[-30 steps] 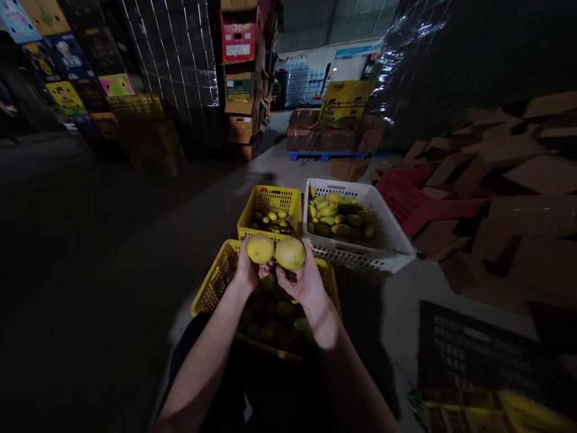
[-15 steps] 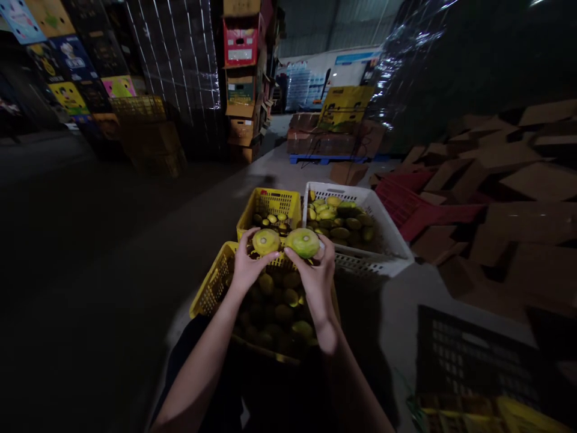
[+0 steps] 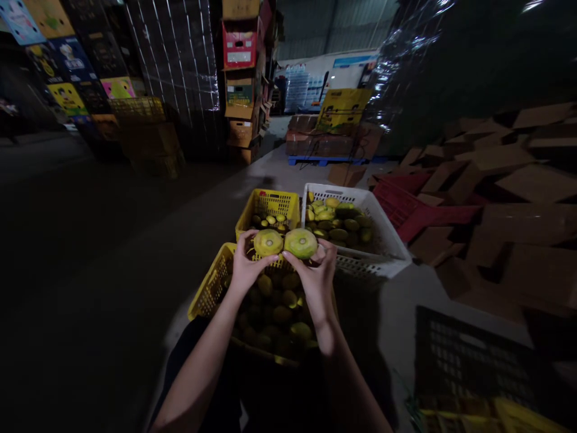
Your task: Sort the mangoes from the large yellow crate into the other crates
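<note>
My left hand (image 3: 247, 262) is closed around a yellow-green papaya (image 3: 268, 242), its round stem end turned toward me. A second, greener papaya (image 3: 301, 243) is in my right hand (image 3: 315, 272), thumb in front and fingers behind. Held side by side at one height, the two fruits touch or nearly touch. Below them stands a yellow crate (image 3: 208, 282) filled with similar fruit (image 3: 282, 314), much of it in shadow. Behind it, a smaller-looking yellow crate (image 3: 265, 198) holds several fruits, and a white crate (image 3: 383, 225) to its right holds many yellow and green ones.
Flattened cardboard boxes (image 3: 518, 228) and a red crate (image 3: 401, 201) are heaped at the right. A dark crate (image 3: 469, 349) lies at the lower right. Stacked cartons (image 3: 241, 90) and a blue pallet (image 3: 322, 160) stand farther back. The lighting is dim.
The two papayas have come closer together, closing the gap between them. The stem ends now face me more squarely. Both hands keep their hold.
</note>
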{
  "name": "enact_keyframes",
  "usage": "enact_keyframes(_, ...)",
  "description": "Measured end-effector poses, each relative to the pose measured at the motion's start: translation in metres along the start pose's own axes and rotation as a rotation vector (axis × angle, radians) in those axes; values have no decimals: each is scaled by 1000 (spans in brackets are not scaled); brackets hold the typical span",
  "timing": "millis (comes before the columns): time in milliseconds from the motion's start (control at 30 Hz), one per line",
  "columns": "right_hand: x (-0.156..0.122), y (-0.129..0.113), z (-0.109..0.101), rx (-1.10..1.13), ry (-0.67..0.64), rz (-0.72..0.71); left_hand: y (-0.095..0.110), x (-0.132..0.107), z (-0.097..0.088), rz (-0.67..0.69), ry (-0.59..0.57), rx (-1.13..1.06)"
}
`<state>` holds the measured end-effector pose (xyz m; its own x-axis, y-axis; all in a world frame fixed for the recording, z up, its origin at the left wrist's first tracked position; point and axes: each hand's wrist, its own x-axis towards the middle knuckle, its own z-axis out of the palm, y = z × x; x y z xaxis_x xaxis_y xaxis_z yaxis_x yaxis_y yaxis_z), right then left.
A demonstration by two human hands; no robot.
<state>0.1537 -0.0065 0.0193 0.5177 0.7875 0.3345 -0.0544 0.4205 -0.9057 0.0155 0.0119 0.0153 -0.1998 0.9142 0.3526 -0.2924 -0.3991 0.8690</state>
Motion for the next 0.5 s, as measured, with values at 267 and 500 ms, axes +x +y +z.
enact_keyframes(267, 2, -16, -2, 232, -119, 199, 3, 2, -2, -241, 60, -221)
enact_keyframes(500, -1, -13, 3, 366, -173, 436, 5, 7, 3, -563, 104, -429)
